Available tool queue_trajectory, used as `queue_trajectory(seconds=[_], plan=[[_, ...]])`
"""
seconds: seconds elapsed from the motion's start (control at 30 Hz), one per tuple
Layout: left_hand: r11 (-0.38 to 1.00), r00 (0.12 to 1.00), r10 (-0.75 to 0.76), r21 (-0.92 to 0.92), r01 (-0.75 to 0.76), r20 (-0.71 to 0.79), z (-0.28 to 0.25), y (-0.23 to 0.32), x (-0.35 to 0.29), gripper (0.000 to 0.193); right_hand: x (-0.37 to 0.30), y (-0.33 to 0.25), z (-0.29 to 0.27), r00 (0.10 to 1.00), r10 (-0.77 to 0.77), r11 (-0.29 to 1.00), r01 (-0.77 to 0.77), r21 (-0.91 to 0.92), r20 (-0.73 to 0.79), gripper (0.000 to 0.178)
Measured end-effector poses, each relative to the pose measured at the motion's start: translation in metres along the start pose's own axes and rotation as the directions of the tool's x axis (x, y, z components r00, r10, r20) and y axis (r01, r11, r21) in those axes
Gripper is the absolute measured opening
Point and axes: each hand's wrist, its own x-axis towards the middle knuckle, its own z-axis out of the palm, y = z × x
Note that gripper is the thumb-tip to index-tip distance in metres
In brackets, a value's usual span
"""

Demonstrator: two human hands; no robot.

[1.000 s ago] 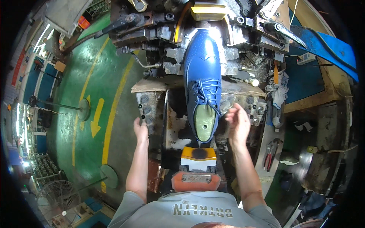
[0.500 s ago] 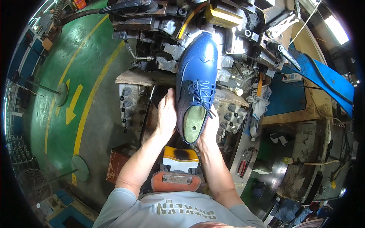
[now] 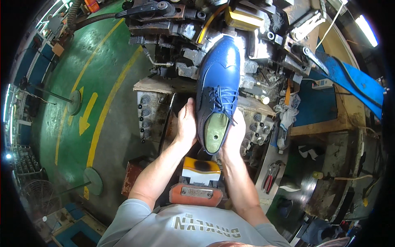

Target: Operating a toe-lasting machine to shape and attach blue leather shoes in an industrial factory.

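A blue lace-up shoe (image 3: 220,70) with tied laces lies toe away from me, its toe in among the machine's metal parts. A green shoe last (image 3: 215,131) with a small hole fills its opening. My left hand (image 3: 187,125) is pressed along the left side of the shoe near the heel, fingers pointing forward. Against the right side my right hand (image 3: 235,133) grips it, most of its fingers hidden behind the shoe. Just below the heel sits a yellow pad (image 3: 201,165) with a dark patch, on a white block.
The machine (image 3: 160,26) spans the far side, with knobbed control panels (image 3: 148,113) below. An orange block (image 3: 195,193) stands close to my body. Pliers (image 3: 271,177) and a grey cloth (image 3: 286,115) lie at right. A blue bent panel (image 3: 354,84) juts in; green floor stretches left.
The whole scene has shifted slightly to the right in the picture. Both hands keep their hold, and the shoe stays in nearly the same place against the machine.
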Motion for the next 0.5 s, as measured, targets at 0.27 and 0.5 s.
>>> queue_trajectory(seconds=[0.27,0.5], plan=[[0.917,0.988,-0.152,0.37,0.149,-0.02,-0.097,-0.044,-0.038,0.037,-0.007,0.015,-0.102,0.991,-0.066,0.954,0.028,-0.298,-0.119,0.025],[0.844,0.888,-0.457,0.289,0.452,-0.053,-0.164,-0.068,-0.114,0.038,-0.068,0.043,-0.23,0.89,0.014,0.928,-0.181,-0.326,-0.455,0.022]])
